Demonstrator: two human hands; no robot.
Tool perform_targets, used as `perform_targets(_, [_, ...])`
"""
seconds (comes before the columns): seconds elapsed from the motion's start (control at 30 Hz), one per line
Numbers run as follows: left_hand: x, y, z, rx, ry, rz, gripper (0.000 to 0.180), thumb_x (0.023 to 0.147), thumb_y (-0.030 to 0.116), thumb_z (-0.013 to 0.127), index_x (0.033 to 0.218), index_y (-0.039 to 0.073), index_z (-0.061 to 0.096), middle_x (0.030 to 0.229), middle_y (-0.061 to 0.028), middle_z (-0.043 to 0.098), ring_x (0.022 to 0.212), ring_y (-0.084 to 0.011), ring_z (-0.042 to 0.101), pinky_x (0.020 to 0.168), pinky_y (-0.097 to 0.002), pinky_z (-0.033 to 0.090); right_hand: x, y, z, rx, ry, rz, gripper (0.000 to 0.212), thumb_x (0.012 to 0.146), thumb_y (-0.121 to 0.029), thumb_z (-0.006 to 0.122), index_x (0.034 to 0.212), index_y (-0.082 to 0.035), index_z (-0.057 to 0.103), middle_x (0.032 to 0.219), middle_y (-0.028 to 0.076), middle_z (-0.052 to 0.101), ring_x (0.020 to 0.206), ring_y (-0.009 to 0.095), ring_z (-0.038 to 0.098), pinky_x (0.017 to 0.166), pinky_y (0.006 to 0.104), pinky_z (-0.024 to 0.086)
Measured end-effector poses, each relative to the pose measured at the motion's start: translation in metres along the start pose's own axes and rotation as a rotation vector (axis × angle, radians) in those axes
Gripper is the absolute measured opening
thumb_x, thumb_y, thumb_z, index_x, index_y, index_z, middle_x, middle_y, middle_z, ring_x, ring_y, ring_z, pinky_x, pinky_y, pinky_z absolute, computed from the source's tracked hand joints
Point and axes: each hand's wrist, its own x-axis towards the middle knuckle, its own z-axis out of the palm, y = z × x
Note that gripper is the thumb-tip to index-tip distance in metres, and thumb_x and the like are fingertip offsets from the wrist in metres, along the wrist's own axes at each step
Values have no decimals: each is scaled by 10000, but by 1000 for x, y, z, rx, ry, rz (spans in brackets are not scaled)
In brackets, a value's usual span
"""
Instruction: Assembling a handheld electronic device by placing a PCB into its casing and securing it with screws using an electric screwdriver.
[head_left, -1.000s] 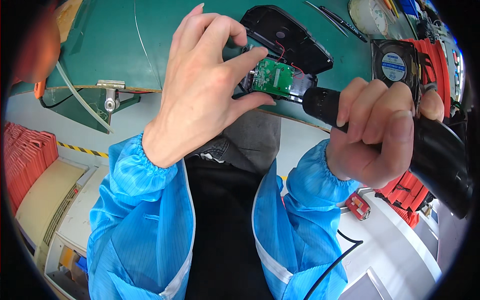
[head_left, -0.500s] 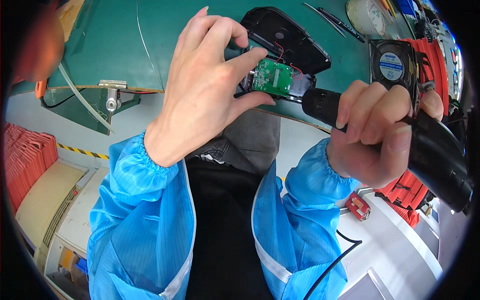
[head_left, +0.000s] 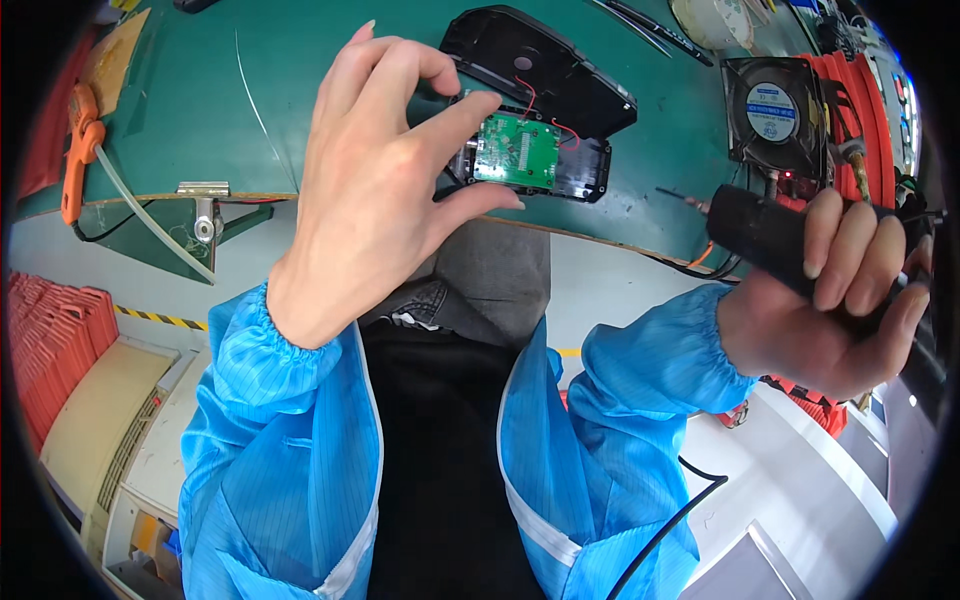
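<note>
My left hand (head_left: 375,170) spans the left end of a black plastic housing half (head_left: 583,180), thumb on the near edge and forefinger on the far edge. A green circuit board (head_left: 518,152) lies in that half. Thin red wires run from it to the other black shell half (head_left: 540,65), which lies open just beyond. My right hand (head_left: 840,290) is closed round a black electric screwdriver (head_left: 765,230). Its thin bit (head_left: 680,195) points left over the mat, to the right of the housing and apart from it.
A black fan (head_left: 775,115) stands at the right beside stacked red trays (head_left: 865,110). Tweezers and a pen (head_left: 665,30) lie at the far side, near a white round tub (head_left: 715,20). An orange-handled tool (head_left: 80,150) and a metal clamp (head_left: 204,205) sit by the left table edge.
My right hand has drawn the screwdriver right, away from the housing, and its bit now shows. My left hand keeps its hold on the housing; the whole view has shifted slightly.
</note>
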Motion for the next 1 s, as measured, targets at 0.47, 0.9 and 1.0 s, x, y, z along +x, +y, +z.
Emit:
perform_targets(0.47, [3,10,-3,-6,-22,-3,636,573,242,938,1149,38,762,1098,-91,544,1143,-356,532,1175,-583,368,107,129,-7,-418,421,-321,339,946,-254,806,1099,-1,639,896,37,637,712,118,606,666,272,521])
perform_targets(0.9, [8,14,-8,14,-79,-39,618,595,240,940,1143,26,748,1133,-110,528,1167,-368,510,1154,-572,391,-33,85,0,-1020,-302,192,214,1009,-160,641,1087,34,686,950,139,711,929,200,656,830,327,510])
perform_targets(1.0, [9,18,-7,28,-82,-41,605,601,235,942,1133,23,744,1145,-114,532,1177,-373,510,1140,-571,405,-39,74,-3,-877,-278,382,154,962,-85,663,1051,40,674,1076,182,712,975,259,679,856,353,521])
